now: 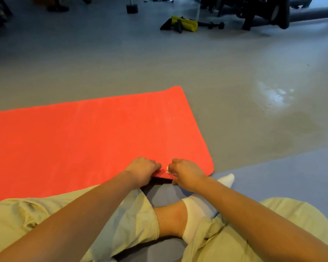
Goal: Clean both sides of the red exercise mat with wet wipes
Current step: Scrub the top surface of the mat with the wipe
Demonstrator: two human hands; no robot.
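Sitting cross-legged on the grey floor (178,63) with the red mat (83,138) spread out right in front of my knees. My left hand (142,171) is curled around its near edge, lifting it a bit. My right hand (186,174) is just beside it, fingers bunched around a small white wipe (168,170) on that same edge.

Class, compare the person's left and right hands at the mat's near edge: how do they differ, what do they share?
The left hand grips the red mat bare; the right hand shows a bit of white wipe at its fingers. The right hand sits nearer the mat's rounded corner, the left hand further along. Both curl round the near edge, lifting it slightly.
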